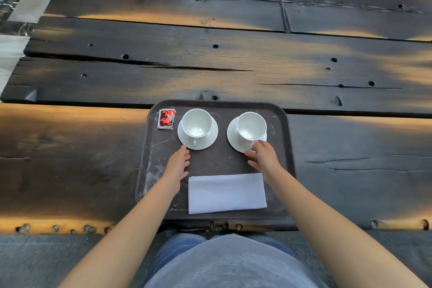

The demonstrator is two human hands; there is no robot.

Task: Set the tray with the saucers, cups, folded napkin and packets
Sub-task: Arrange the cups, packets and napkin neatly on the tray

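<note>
A person seated at a dark, weathered plank table [210, 65] sets a brown tray [217, 161] that lies under both hands, at the table's near edge. Its scuffed, rimmed surface already carries every item.

A folded napkin [226, 193] lies behind the knuckles, between the forearms. The right wrist passes just beside its far corner, so a careless drag there could likely rumple the fold. It is white, flat and square to the near rim.

Just ahead of the left hand [177, 163] is the left saucer [210, 141]. This hand is flat and relaxed and holds nothing, its fingertips at or just short of the saucer's rim.

The right hand [264, 156] reaches onto the right saucer [232, 135], fingertips at the handle side of the right cup [251, 126]. Whether they pinch the handle or only touch it cannot be told. This is the likeliest trouble spot. The cup sits off-centre, pushed toward the saucer's far side, and a firm nudge could slide it onto the lip and tip it.

The left cup [197, 123] sits centred, handle toward the person. Both cups are glossy white and empty.

Beyond the left fingertips and to their left, a small stack of red packets [166, 119] lies in the tray's far corner.
</note>
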